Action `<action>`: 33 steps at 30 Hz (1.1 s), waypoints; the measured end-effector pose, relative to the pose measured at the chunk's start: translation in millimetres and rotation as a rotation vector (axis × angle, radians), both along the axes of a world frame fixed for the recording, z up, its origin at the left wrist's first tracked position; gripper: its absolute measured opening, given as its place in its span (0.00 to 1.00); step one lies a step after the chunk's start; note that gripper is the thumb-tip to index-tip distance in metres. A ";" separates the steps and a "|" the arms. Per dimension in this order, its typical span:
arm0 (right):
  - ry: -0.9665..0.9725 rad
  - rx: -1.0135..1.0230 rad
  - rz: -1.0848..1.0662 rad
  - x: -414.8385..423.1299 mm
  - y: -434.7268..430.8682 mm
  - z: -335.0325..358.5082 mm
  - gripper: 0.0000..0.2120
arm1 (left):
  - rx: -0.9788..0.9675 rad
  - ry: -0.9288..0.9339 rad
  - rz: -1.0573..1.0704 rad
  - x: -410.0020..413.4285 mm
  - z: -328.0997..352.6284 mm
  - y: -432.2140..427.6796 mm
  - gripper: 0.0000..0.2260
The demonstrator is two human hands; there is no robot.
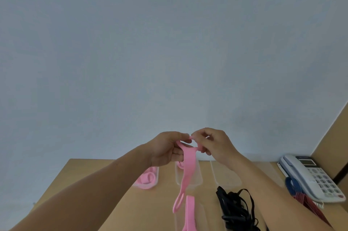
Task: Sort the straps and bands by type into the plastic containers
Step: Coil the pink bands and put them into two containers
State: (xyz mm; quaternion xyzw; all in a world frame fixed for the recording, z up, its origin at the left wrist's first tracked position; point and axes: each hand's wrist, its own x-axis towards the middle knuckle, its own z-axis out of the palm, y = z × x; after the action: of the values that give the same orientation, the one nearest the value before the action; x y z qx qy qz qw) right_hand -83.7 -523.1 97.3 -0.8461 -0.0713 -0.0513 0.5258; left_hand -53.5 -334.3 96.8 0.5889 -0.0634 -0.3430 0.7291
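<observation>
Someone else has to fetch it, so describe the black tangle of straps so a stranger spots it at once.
On the wooden table, find the white desk telephone at the right edge. Left of it, in front of a clear plastic container, lies the tangle of black straps. It is the only black pile; its neighbours are pink bands and blue-and-red striped bands.

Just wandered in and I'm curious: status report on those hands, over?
Left hand and right hand both pinching one pink band, held up. Black straps heaped on the table. Nothing blocking.
</observation>
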 end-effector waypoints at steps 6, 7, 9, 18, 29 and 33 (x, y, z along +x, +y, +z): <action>0.197 0.079 -0.015 -5.5 1.5 14.1 0.20 | 0.071 -0.111 -0.010 2.0 -0.7 7.0 0.07; 0.190 0.066 -0.015 -5.7 2.0 15.7 0.18 | 0.080 -0.119 -0.003 1.9 -1.2 6.5 0.07; 0.152 0.067 -0.011 -3.7 2.0 16.9 0.12 | 0.086 -0.117 0.014 2.5 -2.4 5.2 0.09; -0.120 -0.088 -0.008 3.2 4.9 2.3 0.06 | 0.031 0.075 -0.057 16.0 -2.4 8.0 0.16; -0.335 -0.219 0.050 9.4 -1.4 -5.4 0.15 | -0.076 0.135 0.033 15.2 -1.7 -1.4 0.08; -0.368 -0.207 0.041 9.7 -3.5 -9.5 0.12 | -0.030 0.072 0.004 12.1 0.8 -1.5 0.11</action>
State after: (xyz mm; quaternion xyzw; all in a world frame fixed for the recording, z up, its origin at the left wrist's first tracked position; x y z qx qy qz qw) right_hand -74.0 -526.5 87.8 -0.8703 -0.1880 -0.1866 0.4152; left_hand -41.4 -335.9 97.7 0.5653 -0.0410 -0.3616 0.7403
